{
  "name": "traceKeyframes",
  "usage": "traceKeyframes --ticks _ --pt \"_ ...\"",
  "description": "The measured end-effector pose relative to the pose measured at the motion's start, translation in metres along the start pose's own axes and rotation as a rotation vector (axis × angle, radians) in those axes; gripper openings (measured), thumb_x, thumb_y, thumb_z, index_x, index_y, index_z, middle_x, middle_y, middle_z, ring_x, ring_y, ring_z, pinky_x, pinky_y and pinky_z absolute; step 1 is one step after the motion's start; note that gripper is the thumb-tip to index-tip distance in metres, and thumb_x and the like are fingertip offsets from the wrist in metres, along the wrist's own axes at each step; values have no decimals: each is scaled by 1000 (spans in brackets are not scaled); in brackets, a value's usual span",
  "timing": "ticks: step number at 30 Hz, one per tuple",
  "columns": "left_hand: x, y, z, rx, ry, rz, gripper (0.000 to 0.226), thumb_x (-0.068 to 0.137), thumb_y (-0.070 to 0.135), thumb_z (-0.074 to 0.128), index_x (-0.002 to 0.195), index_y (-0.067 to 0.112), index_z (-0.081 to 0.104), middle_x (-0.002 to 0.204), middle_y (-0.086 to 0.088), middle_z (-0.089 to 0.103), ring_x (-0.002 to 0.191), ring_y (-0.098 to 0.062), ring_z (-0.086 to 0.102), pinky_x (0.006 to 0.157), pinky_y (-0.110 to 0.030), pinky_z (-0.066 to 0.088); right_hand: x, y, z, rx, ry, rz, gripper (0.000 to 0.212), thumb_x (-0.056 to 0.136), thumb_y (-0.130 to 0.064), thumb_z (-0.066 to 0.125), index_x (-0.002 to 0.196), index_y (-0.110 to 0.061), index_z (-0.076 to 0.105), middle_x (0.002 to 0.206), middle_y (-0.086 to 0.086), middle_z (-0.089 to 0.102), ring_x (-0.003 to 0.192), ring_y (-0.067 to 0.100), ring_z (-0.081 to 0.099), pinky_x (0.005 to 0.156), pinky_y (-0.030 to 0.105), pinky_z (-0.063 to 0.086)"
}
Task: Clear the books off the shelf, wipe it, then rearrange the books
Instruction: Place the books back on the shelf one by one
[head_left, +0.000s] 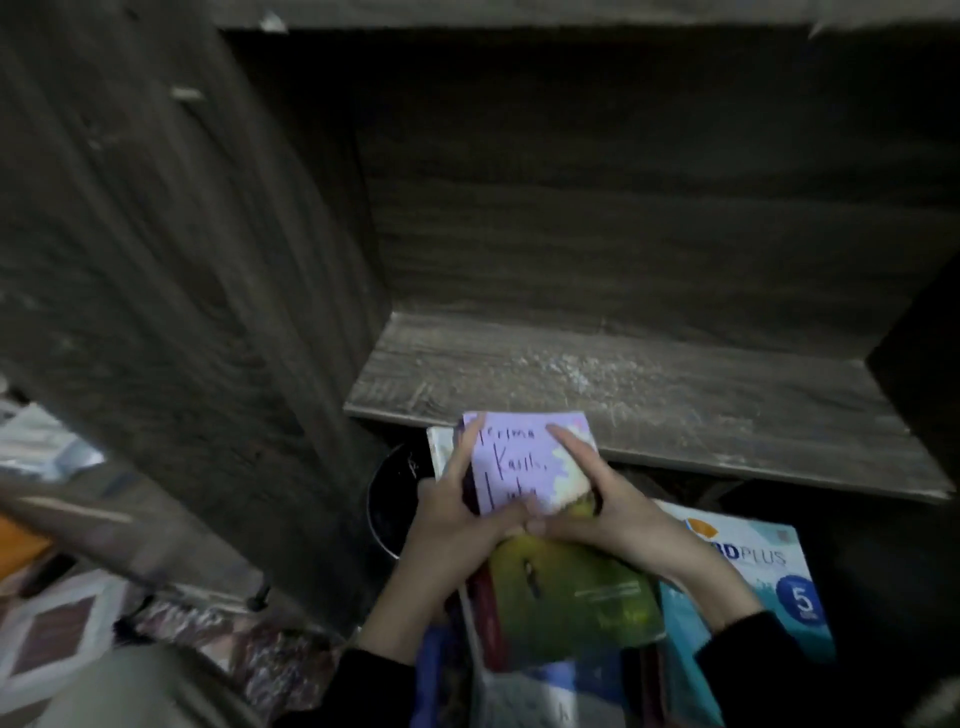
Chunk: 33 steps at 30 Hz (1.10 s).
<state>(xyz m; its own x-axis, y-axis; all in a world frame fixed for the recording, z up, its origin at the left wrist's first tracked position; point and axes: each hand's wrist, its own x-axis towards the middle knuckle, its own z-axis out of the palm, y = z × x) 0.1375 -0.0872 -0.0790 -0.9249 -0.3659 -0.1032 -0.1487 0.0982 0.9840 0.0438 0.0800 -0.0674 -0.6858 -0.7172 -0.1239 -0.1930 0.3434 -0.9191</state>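
**Q:** Where is the purple book (524, 467), and how is it held?

**A:** Just below the front edge of the shelf (649, 389), over a green book (571, 592) on a loose stack. The left hand (457, 519) has its fingers (467, 447) curled round the book's left edge. The right hand (618, 514) presses its fingers (571, 447) on the cover, thumb under the near edge. Both hands are clamped on it.

**Q:** What could go wrong?

**A:** Pale dust shows on the shelf, so shelving now would trap it. The stack looks uneven, and a careless lift may tip the green book toward the blue pack (769, 571).
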Motion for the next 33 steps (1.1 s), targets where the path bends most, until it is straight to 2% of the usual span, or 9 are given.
traceKeyframes --ticks 2,5,8,11,19,22,26,30,33 --pt "18 28 -21 -1 24 131 91 63 29 77 142 47 36 123 14 61 112 0 59 95 -25 47 29 -24 -12 39 9 -94 92 59 -45 85 130 -65 29 141 -33 33 127 -22 29 94 -2 29" --pt "49 60 -48 202 136 324 85 70 36 72 140 59 29 124 5 54 114 -3 57 102 -28 44 81 -54 -24 118 -7 -221 98 67 -18 86 141 -51 30 144 -28 34 123 -22 36 98 6 36" --pt "81 75 -61 352 306 401 81 83 28 70 136 67 23 115 5 39 99 3 53 86 -6 39 142 -74 -33 81 -57 -333 108 66 -12 86 143 -53 21 146 -23 33 129 -11 39 104 17 39" --pt "118 71 -72 484 428 523 83 88 23 67 136 66 14 121 4 29 103 5 40 85 4 28 199 -82 -35 1 -80 -398 117 64 -21 88 136 -69 10 148 -27 26 134 -4 37 109 26 36" --pt "183 17 -82 699 753 794 83 84 8 72 141 50 29 135 -20 31 128 -18 37 108 -31 36 278 -64 -15 -215 27 -514 118 66 -39 85 135 -66 -6 153 -17 16 137 1 27 113 20 30" --pt "186 -1 -82 688 852 809 83 84 5 71 141 50 30 137 -20 26 129 -14 31 109 -27 31 285 -46 2 -315 160 -473 111 67 -57 76 138 -66 -8 152 8 28 135 23 38 109 45 38" --pt "188 -7 -76 689 881 794 83 91 12 63 146 53 16 143 -11 17 137 -9 17 112 -29 22 276 -14 40 -273 312 -359 79 86 -57 55 138 -65 -5 132 9 45 117 23 52 97 33 43" --pt "187 -14 -66 806 899 598 82 96 18 56 149 49 2 154 -21 1 144 -31 6 110 -45 23 268 -3 78 -18 228 -360 53 93 -56 34 137 -62 5 153 -13 24 141 6 25 116 31 24" --pt "179 -20 -62 961 905 590 70 98 27 43 153 34 0 159 -16 -16 147 -36 -8 114 -57 19 253 -6 84 54 195 -425 64 82 -82 27 138 -61 8 159 -14 13 146 4 11 118 30 17"
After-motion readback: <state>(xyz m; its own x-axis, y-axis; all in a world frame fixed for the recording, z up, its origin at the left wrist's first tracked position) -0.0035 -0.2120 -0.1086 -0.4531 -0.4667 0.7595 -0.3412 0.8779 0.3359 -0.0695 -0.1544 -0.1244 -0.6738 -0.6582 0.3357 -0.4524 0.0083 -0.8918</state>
